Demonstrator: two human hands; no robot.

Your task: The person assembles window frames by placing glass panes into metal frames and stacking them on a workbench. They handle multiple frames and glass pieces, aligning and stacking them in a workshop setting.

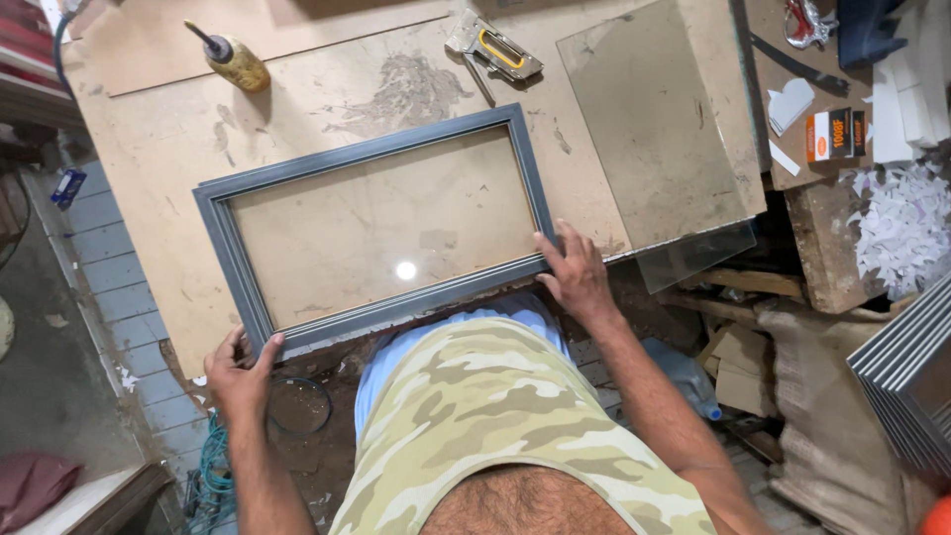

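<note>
You have one grey frame (pixel 373 230) lying flat on the board (pixel 297 89), with a sheet of glass seated in it. Your left hand (pixel 238 372) grips the frame's near left corner, thumb on top and fingers curled under the edge. Your right hand (pixel 572 272) is spread open, pressing down on the near right corner, grasping nothing.

Count the rest: one loose glass pane (pixel 654 129) lies just right of the frame, overhanging the board's near edge. One staple gun (pixel 492 47) with a yellow handle sits beyond the frame's far right corner. One yellowish glue bottle (pixel 234 59) with a dark nozzle lies near the far left. None of them touches the frame.

To the right, a small orange and black box (pixel 830 134) stands on a side shelf, with white paper scraps (pixel 906 223) beside it. A stack of grey frames (pixel 911 372) leans at the right edge. A blue packet (pixel 67 186) lies on the tiled floor, left.
</note>
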